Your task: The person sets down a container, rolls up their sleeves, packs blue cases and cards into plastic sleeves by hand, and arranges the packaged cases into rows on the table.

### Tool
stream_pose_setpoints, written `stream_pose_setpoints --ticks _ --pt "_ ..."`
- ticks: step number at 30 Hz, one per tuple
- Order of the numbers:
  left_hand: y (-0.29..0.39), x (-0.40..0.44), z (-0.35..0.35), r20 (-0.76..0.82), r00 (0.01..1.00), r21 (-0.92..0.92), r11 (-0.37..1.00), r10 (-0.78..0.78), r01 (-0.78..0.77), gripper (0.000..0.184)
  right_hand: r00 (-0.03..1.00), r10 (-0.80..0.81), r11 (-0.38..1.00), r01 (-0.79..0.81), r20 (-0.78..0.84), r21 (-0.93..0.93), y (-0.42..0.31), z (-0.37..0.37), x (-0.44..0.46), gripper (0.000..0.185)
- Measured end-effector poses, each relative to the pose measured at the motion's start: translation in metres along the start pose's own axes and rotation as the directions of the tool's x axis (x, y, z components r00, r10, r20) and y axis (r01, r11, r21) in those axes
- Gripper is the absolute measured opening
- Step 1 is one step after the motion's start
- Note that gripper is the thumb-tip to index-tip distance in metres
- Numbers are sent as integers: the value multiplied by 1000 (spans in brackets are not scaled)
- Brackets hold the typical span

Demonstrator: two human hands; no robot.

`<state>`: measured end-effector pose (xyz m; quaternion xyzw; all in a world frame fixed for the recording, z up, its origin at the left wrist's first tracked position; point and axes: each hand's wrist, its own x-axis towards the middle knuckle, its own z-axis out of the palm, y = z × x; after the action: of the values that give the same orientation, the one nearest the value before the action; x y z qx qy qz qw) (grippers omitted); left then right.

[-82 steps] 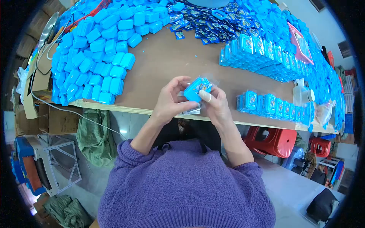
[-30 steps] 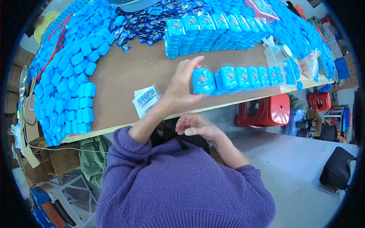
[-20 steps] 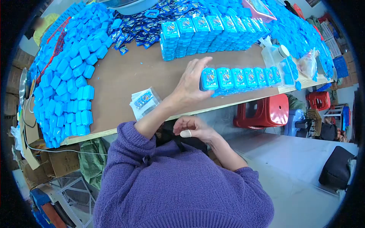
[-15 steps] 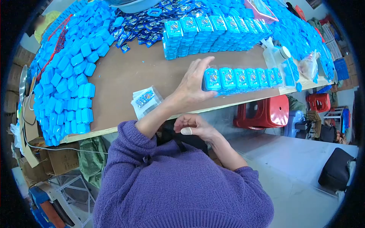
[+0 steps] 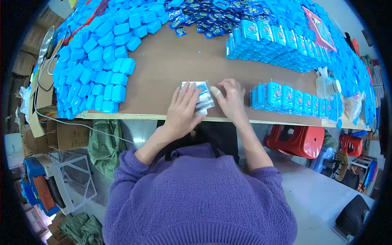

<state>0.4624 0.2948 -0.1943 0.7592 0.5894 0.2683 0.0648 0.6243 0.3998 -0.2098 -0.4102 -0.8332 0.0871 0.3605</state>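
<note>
My left hand (image 5: 182,109) lies flat over a small stack of clear bags and printed cards (image 5: 203,96) near the table's front edge, its fingers stretched out. Just right of the stack is my right hand (image 5: 231,100), with a pale cover on the thumb. Its thumb is at the bags' right edge and its fingers are bent, thumb apart from them; nothing shows between them. To its right stands a row of bagged blue boxes with printed lids (image 5: 274,94).
Plain blue boxes (image 5: 108,54) are heaped at the left. Dark blue packets (image 5: 212,18) lie at the back, beside stacked bagged boxes (image 5: 279,36). A clear bottle (image 5: 325,86) and a pink basket (image 5: 317,29) are at the right. Below the table stands a red stool (image 5: 295,141).
The view has swung left. My left hand has let go of the box at the row's left end and moved onto the bags. My right hand has come up from below the table edge.
</note>
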Motion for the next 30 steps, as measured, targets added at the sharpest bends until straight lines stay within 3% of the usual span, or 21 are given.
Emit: stream_pose_setpoints --ticks 1,2,4,8,15,18,19,22,23,26,27,30 --pt "1 -8 -3 83 997 73 997 7 -13 72 1000 -3 1000 3 3 0 0 4 3 12" --pt "1 -12 -6 165 986 144 989 5 -29 75 988 102 987 -115 116 114 -1 8 5 11" --pt "-4 -16 -6 171 985 143 989 13 -37 77 894 255 884 -369 368 285 -1 13 9 10" --pt "-7 -20 -2 186 982 134 989 38 -63 80 838 318 747 -509 443 427 9 20 6 8" --pt "-6 -15 -7 140 988 160 984 58 -81 72 899 324 722 -436 295 536 16 1 15 12" --pt "-9 1 -12 -178 962 -213 962 -209 170 49 901 328 670 -434 284 602 2 -13 23 12" --pt "-10 8 -13 -182 960 -209 962 -214 175 49 896 329 633 -443 298 635 -4 -15 24 13" --pt "-13 30 -15 -95 891 -615 730 -444 298 24 895 304 583 -446 327 679 -20 -18 25 13" --pt "-15 30 -14 -102 887 -611 732 -449 300 24 897 288 575 -442 335 688 -25 -18 26 12" --pt "-22 26 -2 131 815 -902 273 -565 334 14 878 279 505 -478 388 719 -26 -15 27 12" --pt "-23 25 -4 130 813 -901 274 -568 336 14 856 285 443 -517 431 732 -24 -15 27 11" --pt "-26 23 -14 201 867 -972 20 -456 236 9 824 273 307 -564 496 767 -23 -11 27 11"
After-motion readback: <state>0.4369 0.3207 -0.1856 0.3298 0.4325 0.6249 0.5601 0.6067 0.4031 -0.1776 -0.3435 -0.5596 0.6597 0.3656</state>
